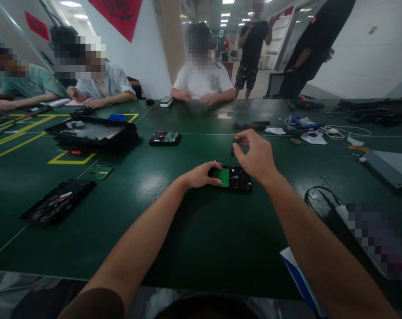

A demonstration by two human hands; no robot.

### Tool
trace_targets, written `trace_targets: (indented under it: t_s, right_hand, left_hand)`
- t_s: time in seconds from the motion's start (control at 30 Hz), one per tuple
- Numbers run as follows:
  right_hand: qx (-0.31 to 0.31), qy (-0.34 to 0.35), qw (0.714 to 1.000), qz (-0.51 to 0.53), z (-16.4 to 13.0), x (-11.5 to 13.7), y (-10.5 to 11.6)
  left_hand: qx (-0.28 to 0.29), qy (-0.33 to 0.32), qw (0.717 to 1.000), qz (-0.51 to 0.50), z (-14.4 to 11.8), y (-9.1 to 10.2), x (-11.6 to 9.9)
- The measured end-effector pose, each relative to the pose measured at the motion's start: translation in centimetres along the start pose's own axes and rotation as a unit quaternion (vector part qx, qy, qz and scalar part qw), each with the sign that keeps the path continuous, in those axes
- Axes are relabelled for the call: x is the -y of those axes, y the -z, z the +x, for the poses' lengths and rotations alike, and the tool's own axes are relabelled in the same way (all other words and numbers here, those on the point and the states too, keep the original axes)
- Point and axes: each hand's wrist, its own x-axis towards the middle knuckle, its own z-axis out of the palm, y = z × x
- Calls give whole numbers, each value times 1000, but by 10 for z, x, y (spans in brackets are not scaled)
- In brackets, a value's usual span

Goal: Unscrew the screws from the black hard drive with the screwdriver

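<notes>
While my left hand (pixel 201 175) lies flat over the near-left edge of the black hard drive with the green circuit board (pixel 232 178), pressing it onto the dark green table mat (pixel 174 239), my right hand (pixel 255 156) pinches the top of a small dark-handled screwdriver (pixel 232 149) between thumb and fingertips. The drive sits in the middle of the table, right ahead of me, board side up. The screwdriver stands nearly upright, its tip down at the board's far edge; I cannot make out the screw head itself.

To do this well, I judge that the shaft should stay straight over the screw, with light downward pressure so the tip does not slip out and scratch the board. My left palm should bear down steadily so the drive cannot twist. My fingertips alone should roll the handle, with the wrist quiet.
</notes>
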Motion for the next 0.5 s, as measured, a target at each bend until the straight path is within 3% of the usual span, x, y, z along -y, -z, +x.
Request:
trace_targets:
  t_s: [0.23, 0.5]
  right_hand:
    - [2, 31, 999, -31, 0, -1, -1]
    - [-14, -1, 1000, -12, -1, -5, -2]
  left_hand:
    - [0, -7, 1000, 3, 2, -1, 5]
    - [5, -5, 1000, 2, 2, 0, 5]
